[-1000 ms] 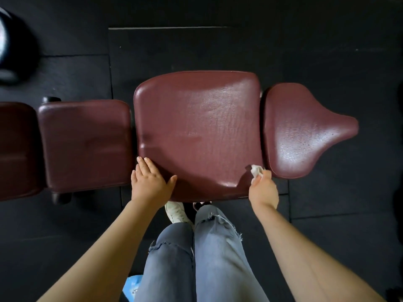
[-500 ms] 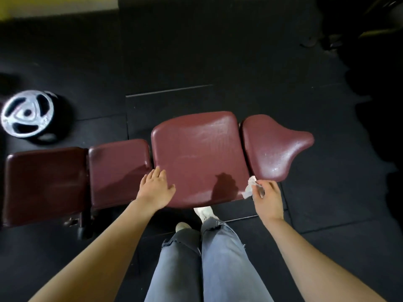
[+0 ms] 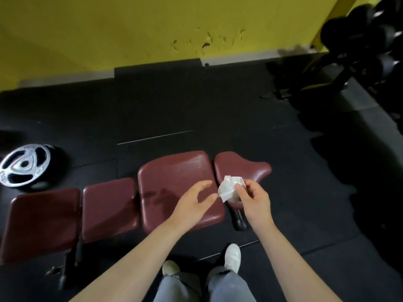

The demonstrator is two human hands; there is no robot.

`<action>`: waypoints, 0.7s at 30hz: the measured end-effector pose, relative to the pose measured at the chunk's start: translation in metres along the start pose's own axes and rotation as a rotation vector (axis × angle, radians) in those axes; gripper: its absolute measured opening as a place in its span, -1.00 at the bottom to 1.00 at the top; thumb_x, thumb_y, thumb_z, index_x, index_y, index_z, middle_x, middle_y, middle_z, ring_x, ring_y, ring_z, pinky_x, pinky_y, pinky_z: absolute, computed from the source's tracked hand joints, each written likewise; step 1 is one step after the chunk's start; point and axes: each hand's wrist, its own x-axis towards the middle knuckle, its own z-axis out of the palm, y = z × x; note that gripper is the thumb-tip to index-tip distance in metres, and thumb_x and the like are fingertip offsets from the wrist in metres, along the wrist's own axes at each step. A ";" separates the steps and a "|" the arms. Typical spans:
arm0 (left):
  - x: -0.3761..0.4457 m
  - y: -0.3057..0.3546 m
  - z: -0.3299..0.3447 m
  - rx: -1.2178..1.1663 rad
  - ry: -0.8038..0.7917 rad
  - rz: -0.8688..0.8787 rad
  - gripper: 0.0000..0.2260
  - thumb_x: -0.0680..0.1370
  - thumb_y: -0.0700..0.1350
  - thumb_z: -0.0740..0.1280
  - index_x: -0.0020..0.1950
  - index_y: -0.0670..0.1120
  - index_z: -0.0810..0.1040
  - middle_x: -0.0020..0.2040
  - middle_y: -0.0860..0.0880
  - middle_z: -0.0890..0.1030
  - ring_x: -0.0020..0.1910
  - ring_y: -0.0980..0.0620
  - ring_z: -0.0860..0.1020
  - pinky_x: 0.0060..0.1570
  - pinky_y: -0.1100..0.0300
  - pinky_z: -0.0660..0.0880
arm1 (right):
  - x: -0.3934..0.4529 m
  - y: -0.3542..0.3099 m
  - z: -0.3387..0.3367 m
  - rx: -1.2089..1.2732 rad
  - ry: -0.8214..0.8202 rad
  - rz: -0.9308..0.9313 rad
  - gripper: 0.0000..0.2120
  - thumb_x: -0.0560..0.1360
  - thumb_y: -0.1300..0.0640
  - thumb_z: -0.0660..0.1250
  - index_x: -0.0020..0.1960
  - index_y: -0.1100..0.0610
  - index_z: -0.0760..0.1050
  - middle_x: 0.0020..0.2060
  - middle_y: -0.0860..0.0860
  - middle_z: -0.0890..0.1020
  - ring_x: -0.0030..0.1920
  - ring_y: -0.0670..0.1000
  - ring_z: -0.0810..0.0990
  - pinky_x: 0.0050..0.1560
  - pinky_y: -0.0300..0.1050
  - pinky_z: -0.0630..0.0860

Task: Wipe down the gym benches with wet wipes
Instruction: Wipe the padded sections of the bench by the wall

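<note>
Four maroon bench pads form the surface beside a weight plate on the floor; above them the left hand, fingers loosely spread, reaches toward the wet wipe pinched in the right hand, likely to refold it.

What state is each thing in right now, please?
wipe: crumpled, held off the bench.
right hand: fingers pinching the wipe.
left hand: open, reaching towards the wipe.
bench: flat, neither hand on it.
weight plate: lying flat on the floor.
</note>
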 end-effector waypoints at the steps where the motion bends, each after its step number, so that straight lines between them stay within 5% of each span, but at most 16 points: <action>1: -0.002 0.014 0.007 -0.016 0.034 0.062 -0.65 0.54 0.06 0.39 0.31 0.14 0.47 0.28 0.26 0.48 0.32 0.27 0.41 0.35 0.30 0.30 | -0.001 -0.007 -0.010 -0.016 -0.005 -0.015 -0.89 0.56 0.15 0.34 -0.12 0.01 0.59 -0.28 -0.12 0.65 -0.24 -0.12 0.59 -0.19 -0.20 0.52; 8: 0.011 0.089 0.061 0.196 0.067 0.354 -0.69 0.44 0.20 0.33 0.14 0.17 0.50 0.11 0.30 0.49 0.16 0.27 0.43 0.22 0.24 0.33 | 0.005 -0.035 -0.081 0.102 -0.026 0.043 -0.88 0.54 0.13 0.38 -0.17 0.10 0.62 -0.25 0.02 0.68 -0.21 -0.02 0.63 -0.08 0.00 0.57; 13: 0.028 0.130 0.104 0.053 0.138 0.275 -0.90 0.50 -0.08 0.43 -0.04 0.10 0.57 -0.04 0.25 0.61 0.03 0.26 0.53 -0.01 0.46 0.36 | 0.019 -0.040 -0.138 0.211 -0.115 0.076 -0.83 0.58 0.15 0.32 -0.10 0.13 0.67 -0.18 0.09 0.70 -0.13 0.07 0.67 -0.05 -0.06 0.59; 21: 0.055 0.170 0.147 -0.331 0.165 0.003 -0.88 0.59 -0.20 0.31 -0.14 -0.06 0.55 -0.20 0.10 0.58 -0.17 0.16 0.53 -0.11 0.34 0.41 | 0.055 -0.031 -0.205 0.454 -0.165 0.290 -0.79 0.60 0.18 0.27 0.06 0.29 0.61 0.01 0.20 0.68 0.09 0.21 0.63 0.23 0.19 0.48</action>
